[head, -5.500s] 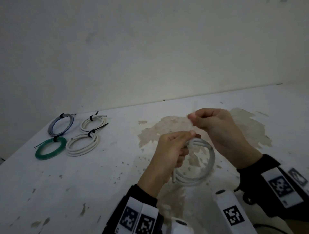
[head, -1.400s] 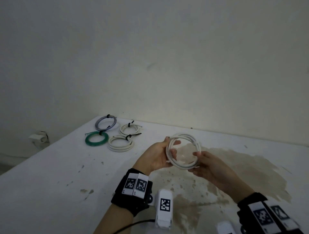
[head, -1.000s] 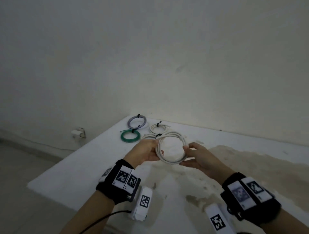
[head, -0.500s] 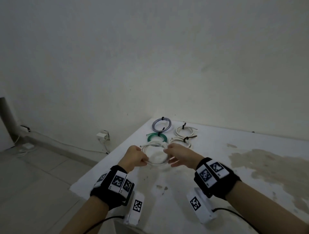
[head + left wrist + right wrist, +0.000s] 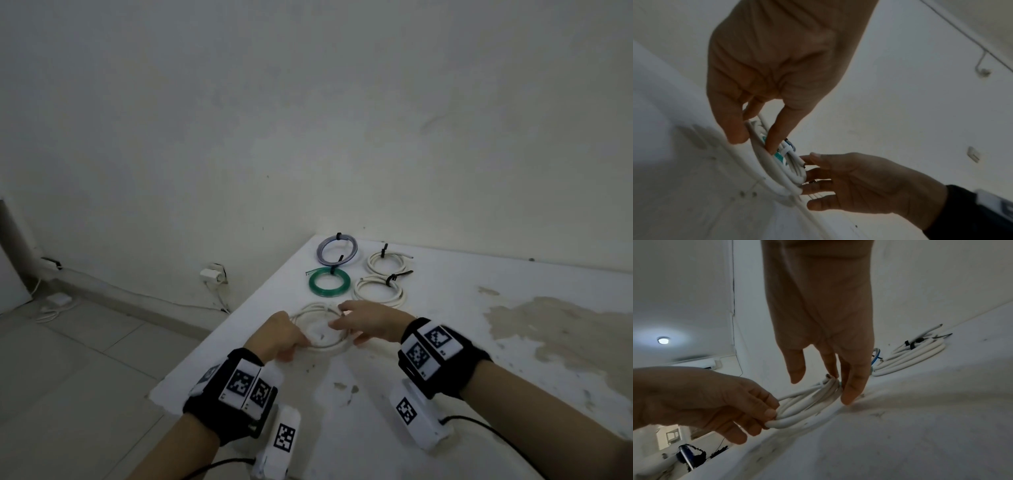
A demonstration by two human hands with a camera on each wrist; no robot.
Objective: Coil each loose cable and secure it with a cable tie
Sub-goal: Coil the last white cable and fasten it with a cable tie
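A white cable coil (image 5: pixel 317 306) lies on the white table (image 5: pixel 445 377) near its left edge, just in front of the green coil. My left hand (image 5: pixel 298 342) pinches the coil's near left side between thumb and fingers (image 5: pixel 772 146). My right hand (image 5: pixel 342 318) touches the far right side with nearly straight fingers (image 5: pixel 851 386), its thumb apart from the strands. In the left wrist view a pale band (image 5: pixel 786 150) wraps the coil's strands (image 5: pixel 777 175). The right wrist view shows the coil (image 5: pixel 807 400) resting on the tabletop, with my left hand (image 5: pixel 770 415) curled on it.
Behind the hands lie a green coil (image 5: pixel 329 282), a grey-blue coil (image 5: pixel 337 250) and two white coils (image 5: pixel 388 262) (image 5: pixel 376 293), each bound with a black tie. The table's left edge and corner (image 5: pixel 152 397) are close to my left wrist. Stained tabletop spreads to the right.
Both hands carried the white coil from mid-air over the stained patch to the left and lowered it onto the table in front of the green coil. The right hand's grip has loosened.
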